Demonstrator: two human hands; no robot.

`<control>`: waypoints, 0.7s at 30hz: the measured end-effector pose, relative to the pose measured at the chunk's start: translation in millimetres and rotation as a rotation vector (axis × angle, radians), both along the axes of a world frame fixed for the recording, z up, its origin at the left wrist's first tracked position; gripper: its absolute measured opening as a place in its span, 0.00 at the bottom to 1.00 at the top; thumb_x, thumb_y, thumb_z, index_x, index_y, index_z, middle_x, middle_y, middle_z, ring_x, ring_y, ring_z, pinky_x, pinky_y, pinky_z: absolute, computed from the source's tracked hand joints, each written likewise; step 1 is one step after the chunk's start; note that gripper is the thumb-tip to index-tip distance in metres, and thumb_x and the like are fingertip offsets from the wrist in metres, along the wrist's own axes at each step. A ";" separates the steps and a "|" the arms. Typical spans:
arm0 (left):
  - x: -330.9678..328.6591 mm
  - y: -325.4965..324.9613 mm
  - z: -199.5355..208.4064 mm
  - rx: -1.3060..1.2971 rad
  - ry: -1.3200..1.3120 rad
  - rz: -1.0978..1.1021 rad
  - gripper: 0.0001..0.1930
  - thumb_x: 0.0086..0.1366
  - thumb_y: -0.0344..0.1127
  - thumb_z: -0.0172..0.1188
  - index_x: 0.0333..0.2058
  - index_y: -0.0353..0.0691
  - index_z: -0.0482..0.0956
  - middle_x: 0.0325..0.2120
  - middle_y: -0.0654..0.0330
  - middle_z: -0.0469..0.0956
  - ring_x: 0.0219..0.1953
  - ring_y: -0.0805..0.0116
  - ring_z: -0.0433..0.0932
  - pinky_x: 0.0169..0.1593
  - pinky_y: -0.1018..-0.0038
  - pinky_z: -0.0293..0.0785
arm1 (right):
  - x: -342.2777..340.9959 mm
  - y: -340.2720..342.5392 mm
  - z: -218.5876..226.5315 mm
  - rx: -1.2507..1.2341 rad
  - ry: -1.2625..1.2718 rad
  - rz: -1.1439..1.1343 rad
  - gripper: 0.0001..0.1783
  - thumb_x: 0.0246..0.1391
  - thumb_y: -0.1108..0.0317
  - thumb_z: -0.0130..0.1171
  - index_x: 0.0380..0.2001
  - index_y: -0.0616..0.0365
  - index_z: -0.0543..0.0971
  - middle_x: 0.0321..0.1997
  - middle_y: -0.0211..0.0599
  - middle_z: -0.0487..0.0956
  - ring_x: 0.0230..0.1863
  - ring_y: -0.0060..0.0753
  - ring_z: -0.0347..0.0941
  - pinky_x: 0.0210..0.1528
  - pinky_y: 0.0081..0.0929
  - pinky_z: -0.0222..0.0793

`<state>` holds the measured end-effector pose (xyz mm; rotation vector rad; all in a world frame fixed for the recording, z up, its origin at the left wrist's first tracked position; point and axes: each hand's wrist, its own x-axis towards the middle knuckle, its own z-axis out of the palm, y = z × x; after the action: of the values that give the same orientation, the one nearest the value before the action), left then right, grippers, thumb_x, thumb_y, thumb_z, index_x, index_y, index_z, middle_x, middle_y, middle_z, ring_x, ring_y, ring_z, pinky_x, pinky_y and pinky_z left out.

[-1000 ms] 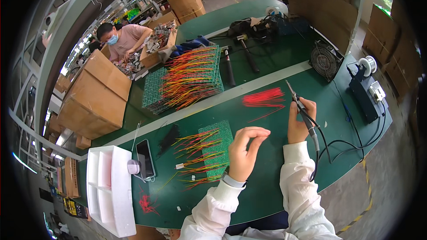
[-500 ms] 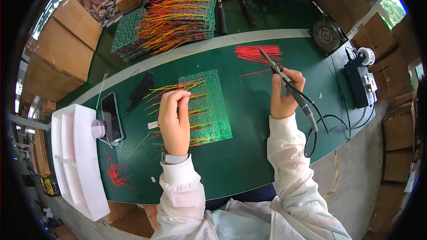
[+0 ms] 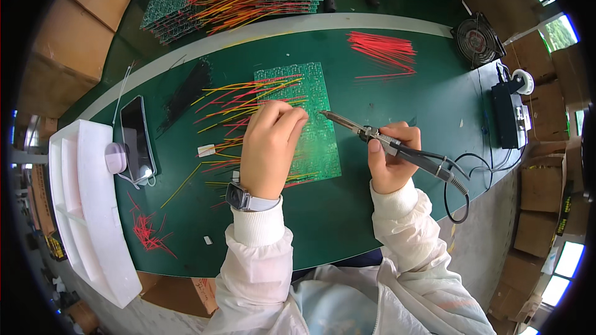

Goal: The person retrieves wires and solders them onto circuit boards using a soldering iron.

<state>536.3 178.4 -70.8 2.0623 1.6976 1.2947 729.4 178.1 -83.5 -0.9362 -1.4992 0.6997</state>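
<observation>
The green circuit board (image 3: 304,124) lies flat at the table's (image 3: 403,124) centre, thin, stiff and light, with limp red and yellow wires (image 3: 230,102) trailing toward nine o'clock; best held by its edges. The left hand (image 3: 270,146) rests on it, fingertips pinched together. The right hand (image 3: 390,164), closed around a soldering iron (image 3: 372,133), points its tip at the board. Brown cardboard boxes (image 3: 68,37) stand at ten o'clock; a white tray (image 3: 77,211) at eight.

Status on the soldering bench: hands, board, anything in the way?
Left hand fingers pinched down on the green circuit board. Right hand grips soldering iron, tip at the board. Red and yellow wires fan off board's left edge; nothing blocking.
</observation>
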 end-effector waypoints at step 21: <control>4.2 0.2 -2.2 -0.039 0.070 0.028 0.06 0.51 0.22 0.62 0.30 0.34 0.79 0.27 0.59 0.74 0.26 0.65 0.74 0.27 0.74 0.69 | -2.0 5.9 -0.3 0.056 -0.031 0.010 0.15 0.44 0.75 0.63 0.31 0.64 0.66 0.24 0.35 0.72 0.22 0.18 0.65 0.26 0.16 0.63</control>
<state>540.5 178.6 -73.0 2.0927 1.7728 1.2010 727.4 184.0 -83.8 -0.9006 -1.5438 0.6497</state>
